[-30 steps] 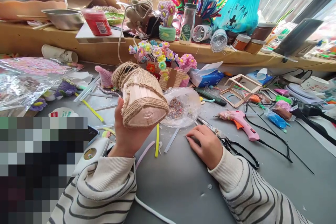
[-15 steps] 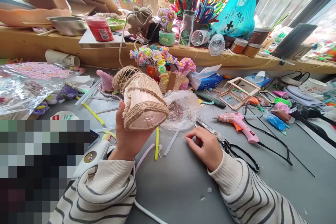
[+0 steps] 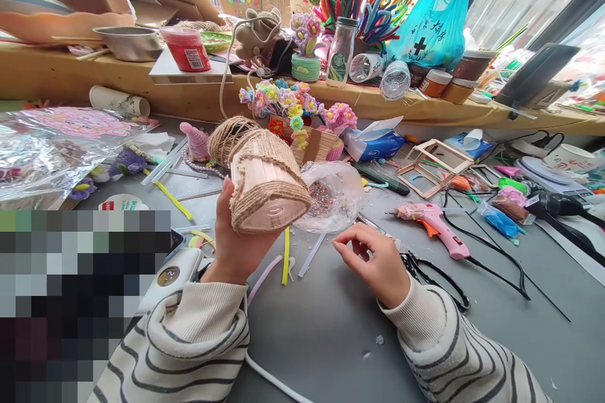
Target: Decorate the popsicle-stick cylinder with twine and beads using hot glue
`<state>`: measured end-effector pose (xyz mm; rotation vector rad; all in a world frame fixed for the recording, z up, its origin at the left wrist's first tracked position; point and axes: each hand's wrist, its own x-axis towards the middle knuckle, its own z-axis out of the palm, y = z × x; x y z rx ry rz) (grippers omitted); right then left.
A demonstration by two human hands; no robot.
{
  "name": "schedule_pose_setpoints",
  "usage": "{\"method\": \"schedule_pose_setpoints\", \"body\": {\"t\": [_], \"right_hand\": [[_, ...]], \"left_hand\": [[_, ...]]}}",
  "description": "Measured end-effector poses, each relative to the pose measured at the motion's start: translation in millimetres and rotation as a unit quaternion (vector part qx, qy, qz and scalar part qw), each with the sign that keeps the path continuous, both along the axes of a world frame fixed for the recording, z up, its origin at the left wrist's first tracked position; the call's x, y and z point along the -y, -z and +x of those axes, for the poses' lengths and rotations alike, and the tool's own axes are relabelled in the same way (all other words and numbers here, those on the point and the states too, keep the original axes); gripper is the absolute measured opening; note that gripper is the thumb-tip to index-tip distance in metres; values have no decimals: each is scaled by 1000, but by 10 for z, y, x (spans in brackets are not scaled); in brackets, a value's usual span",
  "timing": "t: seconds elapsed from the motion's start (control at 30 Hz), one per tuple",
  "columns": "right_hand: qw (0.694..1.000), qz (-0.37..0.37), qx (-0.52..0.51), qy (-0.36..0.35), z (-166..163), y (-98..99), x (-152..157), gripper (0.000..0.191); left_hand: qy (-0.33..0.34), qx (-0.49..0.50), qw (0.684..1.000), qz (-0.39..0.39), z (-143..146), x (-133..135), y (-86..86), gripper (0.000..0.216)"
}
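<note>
Left hand [image 3: 243, 253] aloft, right hand [image 3: 377, 259] loosely curled

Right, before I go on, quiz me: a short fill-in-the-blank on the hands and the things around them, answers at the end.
1. One hand, the person's ____, holds the twine-wrapped container.
2. The other hand is beside scissors whose handles are ____ in colour.
3. The body of the glue gun is mostly ____.
4. On the ledge, the lidded bottle stands ____ rather than on its side.

Missing words: left; black; pink; upright.
</note>
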<state>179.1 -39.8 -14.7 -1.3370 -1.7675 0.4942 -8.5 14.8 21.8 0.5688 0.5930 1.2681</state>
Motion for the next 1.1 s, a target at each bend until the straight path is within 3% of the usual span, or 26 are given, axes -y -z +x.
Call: {"method": "schedule_pose_setpoints", "body": {"t": [0.3,0.53,0.83,1.1], "right_hand": [[1000,-3,-24,-5,-98,-132,34,9],[993,-77,-92,-10,-103,-262,70,15],[984,-161,-71,-16,39,-40,9,22],[995,-87,37,-31,44,135,53,10]], "left_hand": [[2,34,999,7,8,-8,15,47],[1,25,1000,-4,19,15,-15,46],[10,36,999,20,1,2,7,48],[8,11,1000,12,3,3,5,43]]}}
